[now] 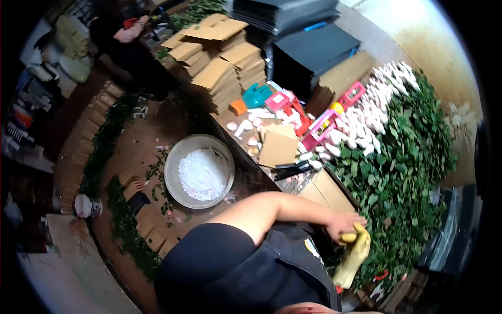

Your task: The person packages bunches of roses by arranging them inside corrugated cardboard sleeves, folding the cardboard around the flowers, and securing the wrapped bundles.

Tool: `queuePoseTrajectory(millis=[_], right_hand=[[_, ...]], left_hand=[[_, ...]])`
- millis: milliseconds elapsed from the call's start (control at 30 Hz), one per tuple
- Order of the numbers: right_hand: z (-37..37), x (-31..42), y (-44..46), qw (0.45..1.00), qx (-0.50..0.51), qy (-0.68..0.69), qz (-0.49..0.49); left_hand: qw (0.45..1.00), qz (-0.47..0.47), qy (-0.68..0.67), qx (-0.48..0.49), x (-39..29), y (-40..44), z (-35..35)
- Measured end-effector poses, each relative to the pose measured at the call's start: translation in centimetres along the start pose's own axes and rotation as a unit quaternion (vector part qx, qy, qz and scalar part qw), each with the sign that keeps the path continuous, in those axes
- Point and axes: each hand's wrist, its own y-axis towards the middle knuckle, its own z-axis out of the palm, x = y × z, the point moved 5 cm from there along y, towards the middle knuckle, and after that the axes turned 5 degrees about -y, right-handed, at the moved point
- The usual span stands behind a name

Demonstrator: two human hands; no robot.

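My left hand (343, 224) is bare and lies at the corner of a brown cardboard sheet (327, 191). Its fingers are bent and meet the fingers of my right hand (357, 250), which wears a yellow rubber glove. The gloved fingers curl closed against the left hand; whatever lies between the two hands is hidden. Just beyond them spreads a big heap of leafy green stems (402, 172), with many pale pink, wrapped-looking flower heads (361, 120) along its upper side. A black apron (295, 256) covers my front.
Stacked cardboard pieces (214, 73) and dark sheets (314, 49) stand on the table. A teal glove (256, 96) and pink holders (319, 131) lie nearer. On the floor a round tub (172, 180) holds white scraps (204, 172). Another person (130, 57) stands at the upper left.
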Motion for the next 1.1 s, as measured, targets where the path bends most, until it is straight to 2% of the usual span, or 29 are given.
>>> queuePoseTrajectory(millis=[33,100,133,233,267,300,367,400,433,500,600,700,767,900,1033,1067,1100], right_hand=[[1.6,2.0,-0.4,0.996,0.028,0.061,0.059],[2.4,1.9,-1.0,0.988,0.119,0.084,0.043],[3.8,4.7,-1.4,0.981,0.15,0.106,0.062],[4.5,1.9,-1.9,0.961,0.211,0.131,0.119],[5.4,2.1,-2.1,0.956,0.2,0.15,0.152],[5.8,1.8,-2.3,0.953,0.191,0.139,0.191],[6.8,2.0,-2.4,0.936,0.211,0.172,0.224],[7.4,2.3,-2.4,0.933,0.22,0.16,0.234],[7.9,2.6,-2.3,0.93,0.226,0.154,0.246],[8.9,3.1,-2.1,0.926,0.237,0.138,0.26],[10.2,3.9,-2.1,0.919,0.233,0.148,0.283],[11.2,4.5,-2.1,0.903,0.255,0.134,0.318],[11.5,4.6,-2.3,0.902,0.265,0.123,0.319],[11.6,4.8,-2.9,0.899,0.257,0.115,0.334],[11.3,4.9,-3.3,0.898,0.242,0.116,0.349],[11.2,4.8,-3.3,0.899,0.24,0.103,0.353],[11.1,4.8,-3.3,0.9,0.236,0.09,0.356]], left_hand=[[0.989,0.058,-0.076,-0.11,-1.0,-0.4,-1.8],[0.984,-0.056,-0.084,-0.147,-3.1,-2.5,-5.2],[0.98,-0.06,-0.063,-0.178,-4.8,-4.0,-8.0],[0.938,-0.121,-0.041,-0.323,-7.0,-11.9,-14.1],[0.891,-0.153,0.055,-0.423,-7.3,-15.1,-16.0],[0.843,-0.265,-0.024,-0.466,-5.7,-18.4,-16.4],[0.738,-0.423,-0.055,-0.523,-2.5,-24.7,-16.7],[0.737,-0.435,0.053,-0.515,-1.5,-27.3,-17.5],[0.713,-0.477,0.084,-0.507,0.0,-29.5,-17.6],[0.702,-0.466,0.068,-0.534,3.2,-31.9,-17.9],[0.696,-0.502,-0.098,-0.504,7.1,-29.9,-18.8],[0.736,-0.444,0.032,-0.51,9.6,-25.6,-21.5],[0.759,-0.418,0.158,-0.474,11.5,-23.2,-23.2],[0.743,-0.581,0.152,-0.295,16.5,-21.0,-23.5],[0.74,-0.597,0.132,-0.281,18.9,-20.2,-24.0],[0.765,-0.562,0.099,-0.3,18.7,-20.2,-24.1],[0.765,-0.51,0.092,-0.382,19.0,-20.6,-24.0]])
